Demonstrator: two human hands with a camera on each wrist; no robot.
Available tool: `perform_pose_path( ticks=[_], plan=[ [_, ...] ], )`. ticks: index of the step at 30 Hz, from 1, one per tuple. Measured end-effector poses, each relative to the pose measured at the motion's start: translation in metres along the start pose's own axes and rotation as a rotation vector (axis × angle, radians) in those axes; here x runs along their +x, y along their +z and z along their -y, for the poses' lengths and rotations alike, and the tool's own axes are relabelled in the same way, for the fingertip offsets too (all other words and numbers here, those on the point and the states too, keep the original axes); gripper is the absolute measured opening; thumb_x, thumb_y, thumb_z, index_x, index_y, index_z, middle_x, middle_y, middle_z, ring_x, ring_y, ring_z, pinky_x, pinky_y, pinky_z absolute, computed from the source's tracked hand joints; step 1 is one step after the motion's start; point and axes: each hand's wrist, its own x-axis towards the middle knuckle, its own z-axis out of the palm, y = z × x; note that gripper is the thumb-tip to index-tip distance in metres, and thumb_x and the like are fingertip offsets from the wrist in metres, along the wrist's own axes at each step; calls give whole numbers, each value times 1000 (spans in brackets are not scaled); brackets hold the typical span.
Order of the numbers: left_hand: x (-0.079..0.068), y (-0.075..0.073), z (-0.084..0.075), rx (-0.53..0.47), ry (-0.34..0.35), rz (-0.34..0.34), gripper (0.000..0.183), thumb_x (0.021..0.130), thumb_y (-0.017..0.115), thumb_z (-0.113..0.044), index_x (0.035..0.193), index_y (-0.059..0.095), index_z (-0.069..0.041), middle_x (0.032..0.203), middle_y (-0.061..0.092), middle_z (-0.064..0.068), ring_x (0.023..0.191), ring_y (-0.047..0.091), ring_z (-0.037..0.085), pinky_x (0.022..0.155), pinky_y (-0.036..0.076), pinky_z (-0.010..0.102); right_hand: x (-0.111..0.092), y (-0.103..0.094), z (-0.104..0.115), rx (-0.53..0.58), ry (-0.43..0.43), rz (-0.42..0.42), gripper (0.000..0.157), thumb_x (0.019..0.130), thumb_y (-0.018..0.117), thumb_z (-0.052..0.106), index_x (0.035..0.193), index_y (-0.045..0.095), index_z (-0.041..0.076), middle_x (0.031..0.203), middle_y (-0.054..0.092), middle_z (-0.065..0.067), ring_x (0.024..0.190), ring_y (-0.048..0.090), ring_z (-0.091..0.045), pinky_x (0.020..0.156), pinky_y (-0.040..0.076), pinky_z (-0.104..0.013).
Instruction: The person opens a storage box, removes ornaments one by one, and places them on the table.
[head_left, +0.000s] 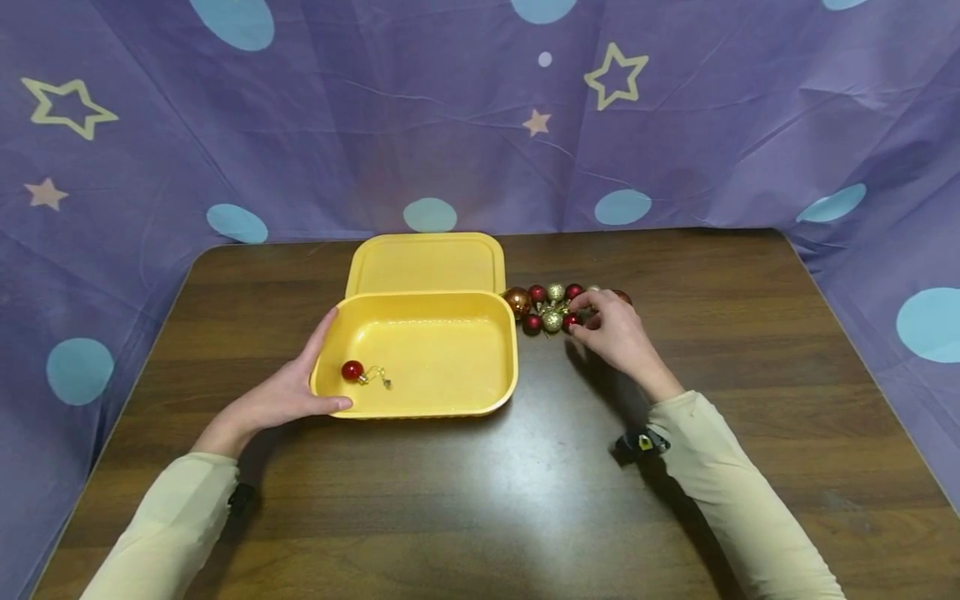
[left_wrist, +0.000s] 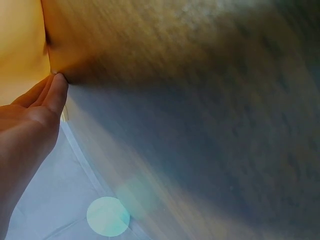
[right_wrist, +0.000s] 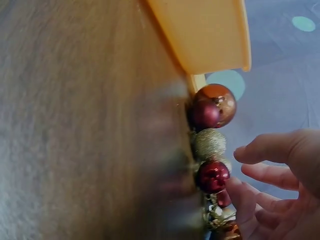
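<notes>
A yellow plastic box (head_left: pixel 427 398) stands uncovered on the table. My left hand (head_left: pixel 288 387) grips its left end, the thumb by the front rim and the fingers at the back corner. Inside the box lies a red Christmas ball (head_left: pixel 352 371) with a gold string. My right hand (head_left: pixel 615 333) reaches over a group of Christmas balls right of the box. In the right wrist view its fingers are spread close beside a shiny red ball (right_wrist: pixel 213 176); contact is hard to tell. A glittery gold ball (right_wrist: pixel 210 143) sits next to that one.
A yellow lid (head_left: pixel 427 262) lies flat behind the box. A larger copper-coloured ball (head_left: pixel 517 302) is close to the box's right side, with several red and gold balls beyond. The wooden table (head_left: pixel 480 500) meets a purple cloth backdrop (head_left: pixel 480 125) at its far edge.
</notes>
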Motion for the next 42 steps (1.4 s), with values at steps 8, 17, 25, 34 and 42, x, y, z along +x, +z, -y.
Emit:
perform_pose_path(
  ticks=[8, 17, 25, 34, 42],
  plan=[
    [0, -1, -1, 44, 1, 0, 121, 78, 81, -14, 154, -11, -32, 160, -3, 13, 137, 14, 35, 98, 20, 10, -8, 2, 19, 194, -54, 42, 30, 82, 72, 3, 110, 64, -1, 110, 59, -20, 84, 63, -28, 75, 51, -41],
    [1, -1, -1, 73, -3, -11, 120, 78, 81, -15, 154, -11, -33, 160, -1, 14, 138, 16, 36, 106, 21, 24, -7, 16, 52, 277, -187, 70, 24, 81, 72, 1, 104, 66, 0, 105, 61, -15, 82, 62, -21, 71, 51, -35],
    [1, -2, 0, 108, -8, -23, 121, 78, 82, -17, 154, -11, -34, 159, 4, 17, 132, 27, 36, 97, 25, 12, 1, 33, 77, 287, -321, 88, 19, 81, 71, -1, 99, 67, -1, 101, 62, -13, 91, 60, -31, 72, 51, -36],
    [-1, -1, -1, 108, -35, -21, 121, 78, 82, -19, 154, -11, -35, 159, 5, 17, 133, 26, 36, 106, 26, 45, 12, 55, 109, 191, -443, 218, 20, 81, 70, 3, 101, 67, 3, 107, 62, -11, 93, 58, -24, 74, 51, -24],
    [-1, -1, -2, 118, -28, -31, 121, 78, 82, -19, 154, -11, -33, 159, 8, 19, 130, 31, 35, 96, 27, 13, 22, 71, 135, 160, -439, 319, 23, 82, 70, 6, 105, 66, 5, 110, 61, -9, 97, 58, -21, 79, 50, -26]
  ],
)
